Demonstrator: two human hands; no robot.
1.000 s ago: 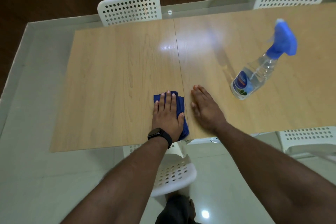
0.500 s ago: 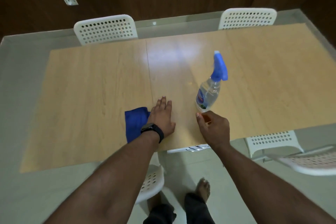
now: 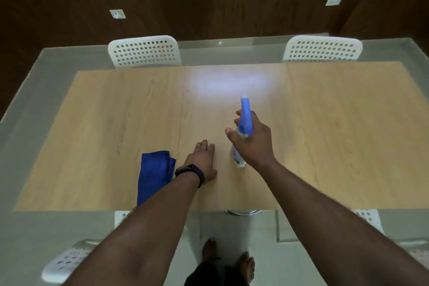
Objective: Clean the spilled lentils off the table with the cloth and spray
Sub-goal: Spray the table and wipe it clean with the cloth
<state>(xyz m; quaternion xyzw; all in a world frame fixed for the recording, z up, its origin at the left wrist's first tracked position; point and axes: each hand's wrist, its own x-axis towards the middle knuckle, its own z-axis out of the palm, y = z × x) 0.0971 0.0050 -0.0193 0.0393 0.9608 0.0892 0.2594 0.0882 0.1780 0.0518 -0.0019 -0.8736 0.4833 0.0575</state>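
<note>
Lentils are nowhere to be made out on the counter [image 3: 336, 146]; the wood looks bare from edge to edge, though grains that small could be lost in the blur and the pale glare near the far side. Judging by that, the sweeping part of the job seems largely done and what is in hand now is the spray step.

The right hand [image 3: 253, 144] grips the spray bottle [image 3: 245, 118] round its neck, fingers curled under the blue trigger head and thumb out to the left. The nozzle points away toward the far edge. The bottle's clear base shows just below the hand, close to the counter; whether it is resting there or lifted I cannot tell.

The left hand [image 3: 202, 162] lies flat on the counter with straight fingers, holding nothing, a dark watch [image 3: 190, 173] on its wrist. The blue cloth [image 3: 154, 175] lies folded just to the left of that hand, partly under the forearm, near the front edge and not held.

Still left, as I judge it: wetting the surface, taking up the cloth again, and wiping the sprayed patch dry. No wet patch is visible yet.

Two white chairs [image 3: 145, 51] stand at the far side.
</note>
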